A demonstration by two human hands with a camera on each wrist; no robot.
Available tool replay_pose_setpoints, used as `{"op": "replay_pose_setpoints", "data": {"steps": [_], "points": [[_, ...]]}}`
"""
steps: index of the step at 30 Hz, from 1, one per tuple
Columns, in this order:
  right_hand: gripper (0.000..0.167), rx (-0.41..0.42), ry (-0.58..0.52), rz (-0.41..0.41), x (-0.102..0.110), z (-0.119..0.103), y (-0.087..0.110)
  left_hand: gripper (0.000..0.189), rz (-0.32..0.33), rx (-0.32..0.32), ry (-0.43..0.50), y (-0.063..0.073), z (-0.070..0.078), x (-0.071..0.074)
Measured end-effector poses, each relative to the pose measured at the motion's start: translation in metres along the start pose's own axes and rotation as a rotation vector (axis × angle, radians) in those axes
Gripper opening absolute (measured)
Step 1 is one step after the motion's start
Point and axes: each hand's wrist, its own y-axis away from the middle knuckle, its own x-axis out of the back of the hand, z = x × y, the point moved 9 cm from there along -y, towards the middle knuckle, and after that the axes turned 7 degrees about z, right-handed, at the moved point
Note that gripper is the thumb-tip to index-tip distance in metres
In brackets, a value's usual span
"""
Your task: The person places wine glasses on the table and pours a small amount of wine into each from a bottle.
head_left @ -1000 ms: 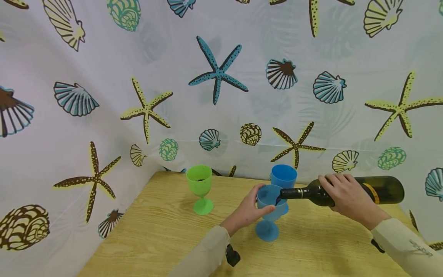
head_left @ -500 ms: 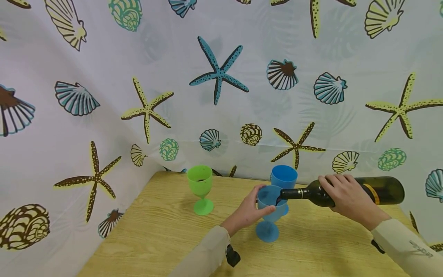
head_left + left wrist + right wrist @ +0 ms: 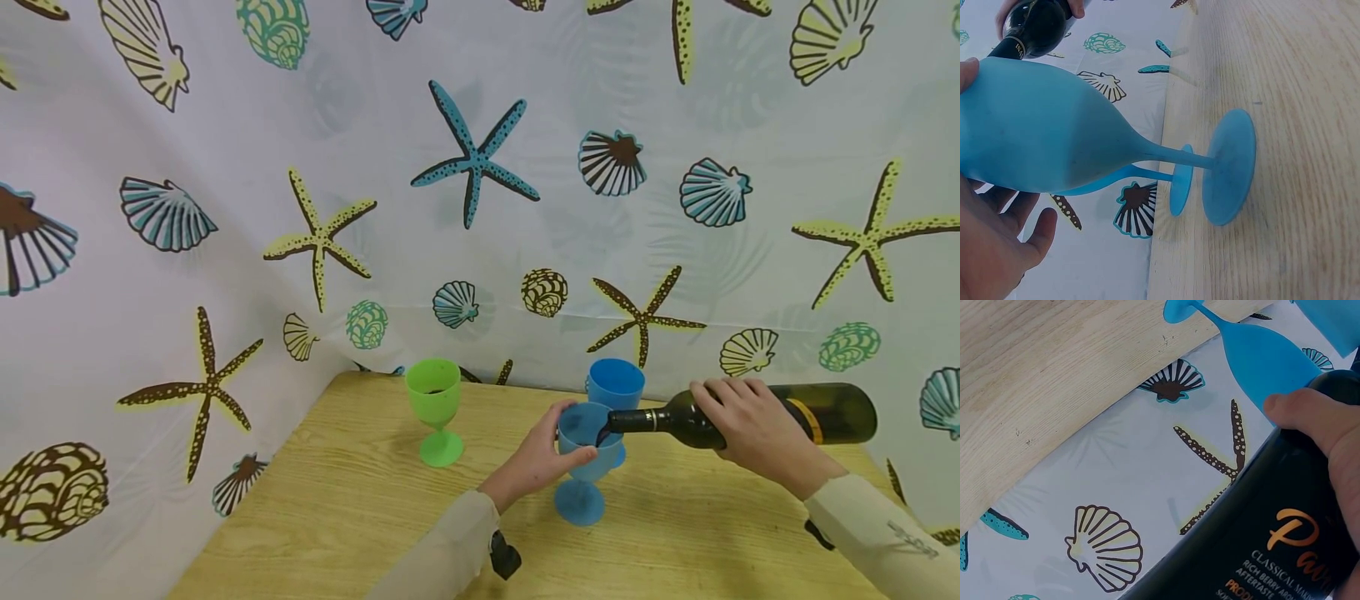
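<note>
A light blue plastic goblet (image 3: 591, 458) stands on the wooden table. My left hand (image 3: 536, 458) holds its bowl from the left, thumb toward me and fingers round the far side. My right hand (image 3: 753, 421) grips a dark wine bottle (image 3: 686, 421) round its body, lying nearly level with its neck pointing left. The bottle's mouth is just over the goblet's rim, and dark liquid runs from it into the bowl. In the left wrist view the goblet's round foot (image 3: 1232, 169) rests on the tabletop. The bottle's printed label (image 3: 1285, 556) shows in the right wrist view.
A darker blue goblet (image 3: 617, 379) stands right behind the held one, partly hidden by it. To the left stands a green goblet (image 3: 433, 400) with dark liquid inside. A white curtain (image 3: 510, 242) printed with shells and starfish hangs behind the table (image 3: 360, 508).
Dark liquid keeps running from the bottle, and some now shows inside the light blue goblet. Both hands, the bottle and the goblets hold their places.
</note>
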Motion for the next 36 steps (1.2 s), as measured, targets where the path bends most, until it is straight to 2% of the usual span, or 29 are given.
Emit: {"op": "replay_pose_setpoints", "data": {"steps": [21, 36], "points": [[0.096, -0.003, 0.003, 0.001, -0.0003, 0.0010, -0.0022, 0.075, -0.008, 0.015, 0.012, 0.0001, 0.0016, 0.0003], [0.097, 0.002, 0.010, -0.009, -0.0027, 0.0019, -0.0028, 0.074, -0.013, -0.001, 0.020, 0.0012, 0.0005, -0.0002]]}}
